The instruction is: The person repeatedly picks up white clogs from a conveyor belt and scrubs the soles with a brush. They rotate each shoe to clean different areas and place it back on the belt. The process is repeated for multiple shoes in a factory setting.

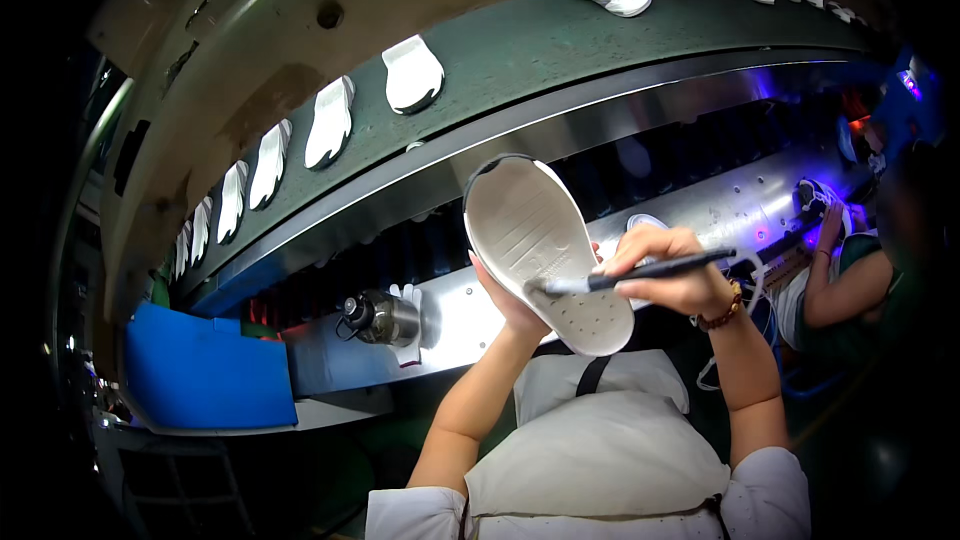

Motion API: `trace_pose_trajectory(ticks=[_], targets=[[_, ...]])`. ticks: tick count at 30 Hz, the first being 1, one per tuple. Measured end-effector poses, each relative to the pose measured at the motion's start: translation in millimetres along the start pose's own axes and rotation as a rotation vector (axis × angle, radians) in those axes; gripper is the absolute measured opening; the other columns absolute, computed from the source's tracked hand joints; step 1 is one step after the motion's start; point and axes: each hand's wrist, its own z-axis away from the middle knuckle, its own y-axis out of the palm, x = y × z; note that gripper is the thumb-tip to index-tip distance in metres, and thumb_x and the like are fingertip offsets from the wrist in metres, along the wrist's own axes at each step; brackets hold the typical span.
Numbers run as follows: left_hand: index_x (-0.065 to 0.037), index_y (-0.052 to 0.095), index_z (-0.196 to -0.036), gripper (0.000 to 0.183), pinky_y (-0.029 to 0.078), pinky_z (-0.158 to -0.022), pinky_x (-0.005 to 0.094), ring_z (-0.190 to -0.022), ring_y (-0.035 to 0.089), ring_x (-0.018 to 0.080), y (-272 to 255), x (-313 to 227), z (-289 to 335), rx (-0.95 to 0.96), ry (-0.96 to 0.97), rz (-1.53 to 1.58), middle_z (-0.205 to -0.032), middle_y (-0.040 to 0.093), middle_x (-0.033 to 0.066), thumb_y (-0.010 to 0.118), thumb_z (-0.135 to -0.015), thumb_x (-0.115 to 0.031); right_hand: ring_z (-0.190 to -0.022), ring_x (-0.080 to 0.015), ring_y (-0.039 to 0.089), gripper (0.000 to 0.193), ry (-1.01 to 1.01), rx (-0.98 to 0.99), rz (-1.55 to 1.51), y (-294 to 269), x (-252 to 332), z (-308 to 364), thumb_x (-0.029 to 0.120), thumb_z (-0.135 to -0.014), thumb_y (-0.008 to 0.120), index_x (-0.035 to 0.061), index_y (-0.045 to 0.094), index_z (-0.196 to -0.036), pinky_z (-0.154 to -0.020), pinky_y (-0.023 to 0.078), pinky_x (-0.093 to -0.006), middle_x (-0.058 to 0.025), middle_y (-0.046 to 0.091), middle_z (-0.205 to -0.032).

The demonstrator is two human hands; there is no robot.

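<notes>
A white shoe sole [530, 225] with a dark edge at its upper end is held up in front of me, its inner face toward me. My left hand [510, 302] grips it from the left side and beneath, partly hidden behind it. Between the fingers of my right hand [672, 270] is a brush [670, 267] with a dark handle. Its bristle tip touches the sole's inner face, just above a patch of small holes.
Several white soles [413, 75] lie on the green conveyor belt [500, 60] beyond a metal rail. A dark-lidded bottle [380, 317] and a white glove [408, 340] are on the metal bench [455, 330]. A blue panel [205, 370] stands left. Another person's arm [845, 290] is at right.
</notes>
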Motion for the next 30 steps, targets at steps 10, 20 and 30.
trace_pose_trajectory(ticks=[10, 20, 30], targets=[[-0.007, 0.040, -0.118, 0.082, 0.040, -0.077, 0.0431, -0.084, 0.050, 0.0324, 9, -26, -12, 0.108, 0.026, 0.039, -0.098, 0.049, 0.0208, 0.024, -0.070, -0.072, -0.081, -0.0171, 0.056, 0.016, -0.063, 0.040, -0.025, 11, 2, 11, 0.001, -0.066, 0.067, 0.0027, 0.063, -0.080, -0.078, 0.041, -0.0275, -0.0069, 0.062, -0.086], [-0.005, 0.036, -0.122, 0.087, 0.040, -0.080, 0.0435, -0.087, 0.050, 0.0321, 9, -39, -24, 0.258, 0.165, -0.037, -0.101, 0.047, 0.0193, 0.023, -0.071, -0.075, -0.084, -0.0160, 0.054, 0.019, -0.102, -0.015, -0.300, 7, -14, 18, -0.003, -0.065, 0.066, 0.0012, 0.062, -0.083, -0.078, 0.041, -0.0261, -0.0110, 0.060, -0.089], [-0.012, 0.015, -0.133, 0.089, 0.040, -0.085, 0.0528, -0.109, 0.042, 0.0350, 17, -12, -8, 0.298, -0.053, 0.156, -0.125, 0.034, 0.0196, 0.047, -0.069, -0.065, -0.082, -0.0111, 0.056, 0.017, 0.075, -0.252, -0.426, 35, -11, 19, -0.002, -0.070, 0.063, -0.0008, 0.060, -0.087, -0.079, 0.042, -0.0236, -0.0098, 0.062, -0.088]])
